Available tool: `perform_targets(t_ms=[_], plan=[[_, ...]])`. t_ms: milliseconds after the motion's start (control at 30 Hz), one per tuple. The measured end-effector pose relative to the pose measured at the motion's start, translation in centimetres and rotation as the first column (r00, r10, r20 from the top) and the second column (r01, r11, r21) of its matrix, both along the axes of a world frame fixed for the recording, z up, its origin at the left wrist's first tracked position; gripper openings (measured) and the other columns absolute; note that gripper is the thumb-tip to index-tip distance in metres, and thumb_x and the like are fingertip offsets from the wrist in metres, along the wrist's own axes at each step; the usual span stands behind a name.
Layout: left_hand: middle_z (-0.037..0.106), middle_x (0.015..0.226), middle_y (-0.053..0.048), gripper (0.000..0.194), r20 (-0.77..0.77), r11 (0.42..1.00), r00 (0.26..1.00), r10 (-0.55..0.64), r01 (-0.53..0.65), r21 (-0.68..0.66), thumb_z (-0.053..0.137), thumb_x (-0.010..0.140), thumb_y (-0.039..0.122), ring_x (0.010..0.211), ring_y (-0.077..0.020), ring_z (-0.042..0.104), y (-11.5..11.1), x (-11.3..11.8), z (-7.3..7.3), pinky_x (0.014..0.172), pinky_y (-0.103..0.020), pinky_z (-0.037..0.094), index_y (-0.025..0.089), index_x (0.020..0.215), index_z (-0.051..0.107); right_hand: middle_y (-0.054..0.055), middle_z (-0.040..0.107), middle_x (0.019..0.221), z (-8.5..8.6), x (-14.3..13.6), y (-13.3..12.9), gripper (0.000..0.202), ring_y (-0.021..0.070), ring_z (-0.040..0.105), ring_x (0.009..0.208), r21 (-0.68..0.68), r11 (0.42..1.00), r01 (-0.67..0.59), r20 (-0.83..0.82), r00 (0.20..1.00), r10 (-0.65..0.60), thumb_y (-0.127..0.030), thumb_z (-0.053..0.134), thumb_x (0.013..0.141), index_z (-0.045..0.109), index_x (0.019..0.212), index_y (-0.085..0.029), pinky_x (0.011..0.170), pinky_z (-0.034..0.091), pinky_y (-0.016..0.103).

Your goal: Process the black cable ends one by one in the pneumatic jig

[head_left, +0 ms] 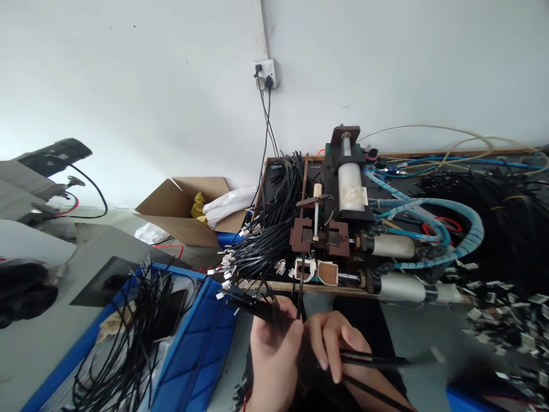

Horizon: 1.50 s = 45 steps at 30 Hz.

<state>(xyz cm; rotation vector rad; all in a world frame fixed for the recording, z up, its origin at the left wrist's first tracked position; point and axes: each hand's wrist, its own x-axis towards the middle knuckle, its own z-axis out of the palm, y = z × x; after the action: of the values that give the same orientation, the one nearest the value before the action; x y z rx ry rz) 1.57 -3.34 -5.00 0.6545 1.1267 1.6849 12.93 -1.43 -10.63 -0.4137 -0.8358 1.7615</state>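
Black cables (255, 308) with small metal ends are bunched in my left hand (274, 355), its thumb pressed across them. One strand stands up from near the thumb toward the machine's lower clamp (328, 273). My right hand (337, 343) is just beside it, fingers curled downward around more black cables (373, 359), which stick out to the right. Their far end is smeared by motion. Above both hands stands a pneumatic press (352, 186) with brown jaws (302, 236). Left of the jaws lies a large bundle of black cables (266, 246) with pale metal ends.
A blue crate (193, 343) holding loose black cables is at lower left. An open cardboard box (184, 226) sits behind it. Air hoses (467, 223) loop right of the press, near another big cable pile (493, 229). A grey machine (34, 189) stands far left.
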Motion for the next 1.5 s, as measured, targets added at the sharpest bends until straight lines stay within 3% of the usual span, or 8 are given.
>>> perform_targets(t_ms=[100,167,267,400,667,1000,1400,1500], plan=[[0.07,0.08,0.001,0.023,-0.073,0.999,0.997,-0.024,0.022,-0.032,0.093,0.08,0.029,0.076,-0.0155,0.067,-0.1,0.1,-0.3,0.076,-0.023,0.057,0.022,0.087,0.072,0.0,0.047,0.037,0.5,0.1,-0.1,0.063,0.0135,0.04,0.041,-0.061,0.998,0.0,0.013,1.0,0.001,-0.06,0.066,0.097,0.065,0.046,-0.023,0.051,0.034,0.028],[0.071,0.08,0.0,0.024,-0.071,0.996,0.995,-0.068,0.064,-0.061,0.092,0.081,0.032,0.073,-0.0168,0.069,-0.3,0.2,-0.6,0.072,-0.025,0.059,0.022,0.09,0.071,-0.004,0.055,0.042,1.0,0.1,-0.1,0.04,0.01,0.039,0.037,-0.197,0.98,0.035,0.113,0.993,-0.013,-0.056,0.083,0.087,0.074,0.07,-0.02,0.045,0.028,0.023],[0.072,0.081,0.0,0.025,-0.107,0.993,0.989,-0.099,0.092,-0.067,0.091,0.083,0.034,0.072,-0.0183,0.07,-0.4,0.3,-0.9,0.069,-0.028,0.06,0.023,0.091,0.07,-0.008,0.058,0.044,1.8,0.0,-0.1,0.046,0.007,0.037,0.031,-0.309,0.948,0.078,0.201,0.979,-0.015,-0.057,0.093,0.075,0.077,0.096,-0.02,0.04,0.024,0.02],[0.071,0.083,0.001,0.024,-0.128,0.997,0.989,-0.072,0.069,-0.027,0.091,0.083,0.032,0.079,-0.0167,0.071,-0.1,0.2,-0.8,0.077,-0.026,0.06,0.023,0.093,0.072,-0.006,0.058,0.04,2.0,-0.1,0.3,0.043,0.007,0.038,0.03,-0.329,0.936,0.123,0.269,0.962,-0.032,-0.059,0.092,0.076,0.078,0.083,-0.019,0.04,0.023,0.02],[0.07,0.081,0.0,0.019,0.063,0.995,0.993,-0.097,0.096,0.008,0.087,0.087,0.038,0.074,-0.0163,0.065,0.6,0.1,-0.4,0.076,-0.027,0.058,0.023,0.089,0.076,-0.009,0.046,0.03,0.7,-0.8,2.3,0.049,0.0066,0.027,0.03,-0.359,0.931,0.066,0.144,0.989,-0.014,-0.065,0.09,0.074,0.072,0.075,-0.02,0.043,0.023,0.022],[0.068,0.079,-0.002,0.017,0.077,0.997,0.994,-0.078,0.078,-0.006,0.087,0.086,0.036,0.078,-0.0195,0.063,1.3,0.3,-0.8,0.076,-0.029,0.055,0.024,0.088,0.076,-0.01,0.047,0.03,-1.2,-0.4,3.5,0.047,0.005,0.021,0.025,-0.309,0.942,-0.13,0.008,0.99,0.139,-0.062,0.086,0.081,0.071,0.075,-0.017,0.04,0.018,0.023],[0.068,0.078,-0.001,0.018,0.103,0.998,0.994,-0.033,0.038,-0.049,0.085,0.087,0.036,0.075,-0.0187,0.065,1.2,0.3,-0.8,0.075,-0.029,0.056,0.021,0.09,0.074,-0.009,0.047,0.03,-0.7,-0.7,3.4,0.045,0.0049,0.023,0.027,-0.349,0.934,-0.08,0.01,0.996,0.089,-0.059,0.089,0.079,0.075,0.075,-0.017,0.04,0.016,0.022],[0.069,0.078,-0.001,0.019,0.116,0.997,0.993,-0.036,0.043,-0.059,0.083,0.089,0.037,0.073,-0.0192,0.065,1.1,0.3,-0.6,0.072,-0.031,0.057,0.021,0.093,0.073,-0.005,0.057,0.047,-0.3,-0.9,3.1,0.041,0.0087,0.041,0.04,-0.349,0.936,-0.052,-0.024,0.999,0.046,-0.058,0.091,0.077,0.078,0.074,-0.019,0.047,0.03,0.022]])
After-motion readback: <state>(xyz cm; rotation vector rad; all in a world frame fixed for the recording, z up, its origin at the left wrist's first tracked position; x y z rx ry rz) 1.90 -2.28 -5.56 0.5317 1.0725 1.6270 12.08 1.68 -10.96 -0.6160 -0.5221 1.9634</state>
